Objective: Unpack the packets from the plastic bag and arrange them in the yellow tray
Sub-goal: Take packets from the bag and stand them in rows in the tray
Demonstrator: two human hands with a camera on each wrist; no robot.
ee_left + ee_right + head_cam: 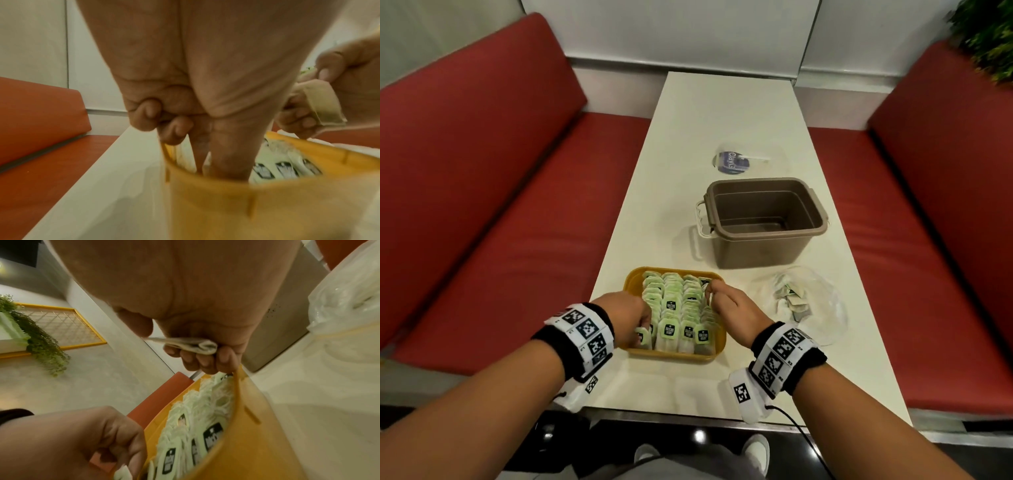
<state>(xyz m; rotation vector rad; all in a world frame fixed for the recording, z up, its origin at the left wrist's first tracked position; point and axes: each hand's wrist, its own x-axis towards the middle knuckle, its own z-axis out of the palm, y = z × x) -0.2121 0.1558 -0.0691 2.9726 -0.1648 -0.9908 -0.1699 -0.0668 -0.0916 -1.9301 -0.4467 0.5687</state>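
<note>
The yellow tray [671, 354] sits near the table's front edge, packed with rows of green-tagged tea packets [681, 308]. My left hand [642, 329] is at the tray's near left corner. Its thumb and forefinger reach down among the packets [287, 168] and pinch one [642, 337], while the other fingers are curled. My right hand [710, 289] hovers over the far right of the tray. It grips a folded packet [191, 345] in curled fingers. The clear plastic bag [822, 308] lies right of the tray with a few packets [792, 298] inside.
An open brown tub [763, 222] with a white handle stands behind the tray. A clear wrapper with a blue label [736, 161] lies farther back. Red bench seats [500, 222] flank the narrow white table [722, 109].
</note>
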